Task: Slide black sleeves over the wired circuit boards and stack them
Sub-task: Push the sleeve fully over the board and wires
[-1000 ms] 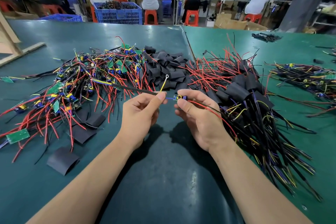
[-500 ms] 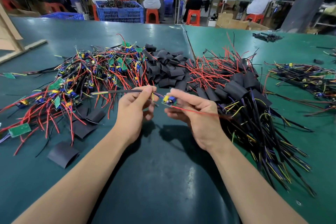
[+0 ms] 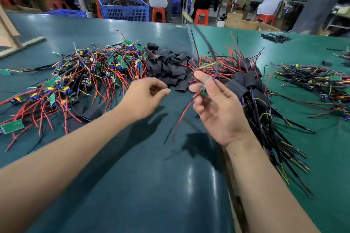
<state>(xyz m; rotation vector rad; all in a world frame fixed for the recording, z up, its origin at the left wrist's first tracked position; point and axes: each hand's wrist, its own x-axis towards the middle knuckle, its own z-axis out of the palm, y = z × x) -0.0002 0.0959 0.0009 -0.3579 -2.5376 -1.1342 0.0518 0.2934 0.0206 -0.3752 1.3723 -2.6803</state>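
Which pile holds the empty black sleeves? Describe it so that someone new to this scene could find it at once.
On the green table, look just beyond the left hand, between two wire tangles. The sleeve pile is a heap of short, flat, matte black tubes. Unlike the bare-board pile to its left and the finished stack to its right, almost no wires run through it.
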